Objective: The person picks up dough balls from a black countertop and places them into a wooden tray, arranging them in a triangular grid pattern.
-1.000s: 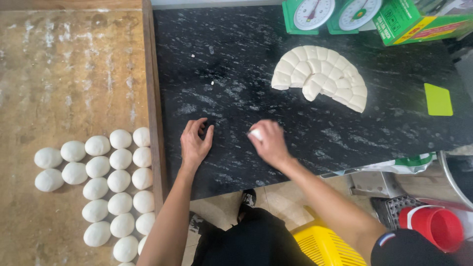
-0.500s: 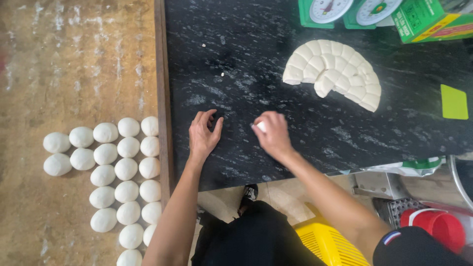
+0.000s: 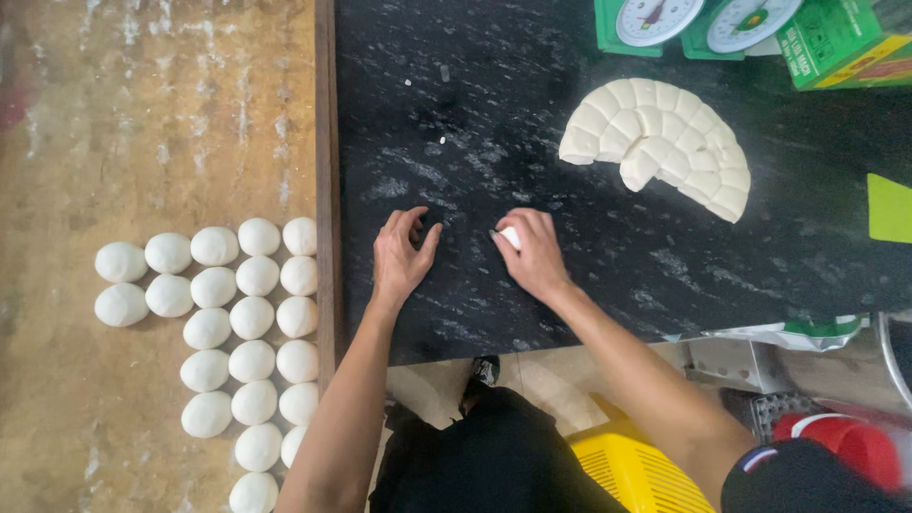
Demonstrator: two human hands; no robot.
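Black speckled stone counter point(image 3: 608, 285), floured wooden board point(image 3: 161, 123) butted against its left edge.

- Right hand point(image 3: 532, 255): fingers curled, cupped over small white dough piece point(image 3: 511, 237) on counter; most of piece hidden.
- Left hand point(image 3: 401, 261): palm down on bare counter, fingers loosely spread, nothing under it that shows.
- Scored dough slab point(image 3: 660, 142): well right of hands, partly portioned.
- Rolled dough balls point(image 3: 242, 323): in rows on board.
- Two scales point(image 3: 689, 21): far edge.

Handling judgement: keep palm cupped, light downward pressure, small circles; counter grip should tighten skin.
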